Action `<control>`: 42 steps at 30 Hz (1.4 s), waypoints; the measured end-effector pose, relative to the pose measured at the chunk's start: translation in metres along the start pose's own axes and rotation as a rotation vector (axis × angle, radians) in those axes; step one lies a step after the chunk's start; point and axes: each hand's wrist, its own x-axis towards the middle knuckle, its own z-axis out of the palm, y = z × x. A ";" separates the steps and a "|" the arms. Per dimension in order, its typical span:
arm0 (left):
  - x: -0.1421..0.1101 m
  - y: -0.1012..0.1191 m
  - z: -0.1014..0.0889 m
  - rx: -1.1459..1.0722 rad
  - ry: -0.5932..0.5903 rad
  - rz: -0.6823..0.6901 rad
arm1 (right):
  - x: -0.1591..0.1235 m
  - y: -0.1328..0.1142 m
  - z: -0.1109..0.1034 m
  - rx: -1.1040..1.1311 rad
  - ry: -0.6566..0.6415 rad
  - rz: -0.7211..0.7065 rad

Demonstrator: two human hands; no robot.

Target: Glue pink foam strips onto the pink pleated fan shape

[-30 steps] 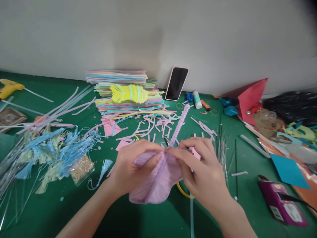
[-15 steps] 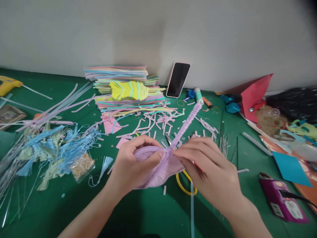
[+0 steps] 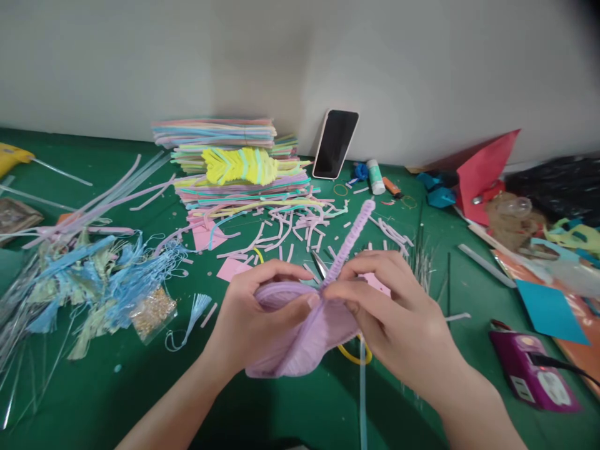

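So your fuzzy lilac stem (image 3: 352, 240) has just swung back a bit: its tip was overlapping the glue stick (image 3: 375, 177) and now sits just below it. The ribbed lilac petal-like piece (image 3: 300, 353) has tipped too, so you're showing more of its face and lower edge than half a second ago.

Grip-wise, your left hand (image 3: 255, 319) has that piece pinched between thumb and fingers, thumb right beside the spot where it meets the stem. Your right hand (image 3: 403, 312) is closed in a narrow pinch at the same join, though your fingers hide some of it, so I can't swear whether you've got stem, edge or both.

The piece is between your hands, over the green table (image 3: 187, 400), with the stem slanting up and away. Yellow scissor handle (image 3: 356, 361) is partly behind it. For me the shift reads as a small angle tweak with the join kept together, nothing coming loose.
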 end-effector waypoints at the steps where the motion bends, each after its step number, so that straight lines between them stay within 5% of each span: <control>1: -0.001 -0.001 0.001 -0.004 0.013 0.010 | -0.001 0.000 0.000 0.016 -0.005 0.008; 18: -0.004 -0.023 0.008 -0.016 0.140 -0.017 | -0.016 -0.002 0.030 0.129 0.136 0.123; 21: -0.004 -0.025 0.008 -0.017 0.133 -0.027 | -0.018 -0.004 0.032 0.138 0.195 0.284; 29: -0.003 -0.021 0.004 0.012 0.143 -0.027 | -0.018 -0.004 0.033 0.251 0.654 0.753; 33: -0.002 -0.020 0.001 0.005 0.128 -0.027 | -0.021 -0.006 0.032 0.246 0.551 0.871; 38: 0.001 -0.024 0.001 -0.026 0.177 -0.086 | -0.030 -0.003 0.042 0.732 0.232 0.811; 40: 0.001 -0.025 0.002 -0.027 0.190 -0.106 | -0.029 -0.003 0.046 0.784 0.094 0.893; 42: 0.001 -0.025 0.002 0.029 0.180 -0.090 | -0.027 -0.003 0.050 0.815 0.086 0.966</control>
